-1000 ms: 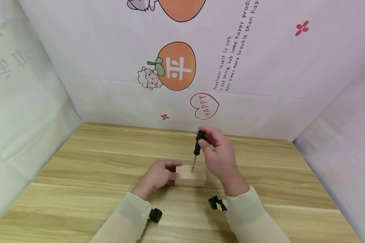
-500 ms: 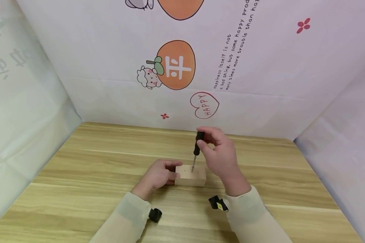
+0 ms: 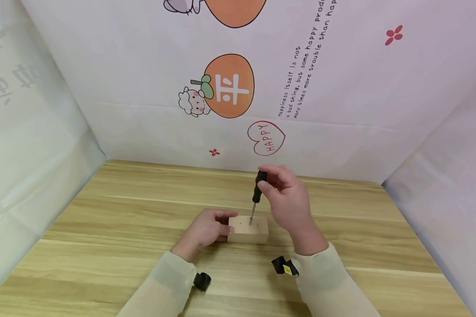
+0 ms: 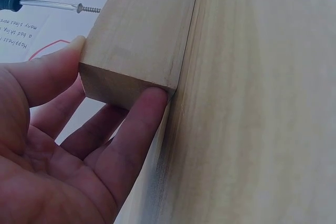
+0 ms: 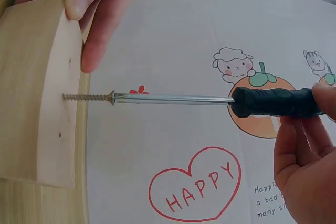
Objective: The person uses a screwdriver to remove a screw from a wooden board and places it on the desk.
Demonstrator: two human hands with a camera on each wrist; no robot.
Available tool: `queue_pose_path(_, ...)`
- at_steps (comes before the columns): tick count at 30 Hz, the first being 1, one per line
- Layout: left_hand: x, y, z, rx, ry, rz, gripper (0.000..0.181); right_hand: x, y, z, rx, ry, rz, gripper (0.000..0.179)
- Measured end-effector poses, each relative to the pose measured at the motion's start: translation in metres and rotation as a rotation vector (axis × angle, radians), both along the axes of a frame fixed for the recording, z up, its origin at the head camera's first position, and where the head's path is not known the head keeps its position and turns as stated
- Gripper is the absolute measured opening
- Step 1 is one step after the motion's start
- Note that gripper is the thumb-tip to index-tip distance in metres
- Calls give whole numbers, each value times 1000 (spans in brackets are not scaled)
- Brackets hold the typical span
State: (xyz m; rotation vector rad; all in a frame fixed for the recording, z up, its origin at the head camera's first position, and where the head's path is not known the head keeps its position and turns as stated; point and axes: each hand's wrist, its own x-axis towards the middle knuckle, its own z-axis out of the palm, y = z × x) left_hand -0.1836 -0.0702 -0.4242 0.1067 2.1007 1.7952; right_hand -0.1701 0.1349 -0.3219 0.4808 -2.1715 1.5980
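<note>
A pale wooden block (image 3: 247,237) lies on the table, held at its left end by my left hand (image 3: 208,226), thumb and fingers around its edges. A screw (image 5: 88,97) stands in the middle of the block's top face, most of its thread showing, with a small hole on either side. The tip of a screwdriver (image 5: 176,99) meets the screw head, shaft and screw in one line. My right hand (image 3: 289,202) holds the black handle near its end between thumb and fingers. In the left wrist view the block (image 4: 142,30) hides the screw's tip.
The wood-grain table (image 3: 143,207) reaches back to a white printed cloth (image 3: 150,132) behind it. Pale cloth walls (image 3: 444,167) rise on both sides. A small black camera sits at each wrist.
The screwdriver stays on the screw and the left hand keeps its hold on the block. The right hand has shifted very slightly around the handle.
</note>
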Motion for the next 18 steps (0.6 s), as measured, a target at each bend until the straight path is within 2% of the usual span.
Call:
queue_pose_path(5, 0, 0, -1, -6, 5, -3, 41, 2, -2, -2, 12, 7, 29, 33)
queue_pose_path(13, 1, 1, 1, -9, 3, -2, 41, 1, -3, 1, 83, 25, -45, 29)
queue_pose_path(18, 1, 1, 2, -6, 0, 0, 43, 3, -2, 0, 30, -13, -14, 32)
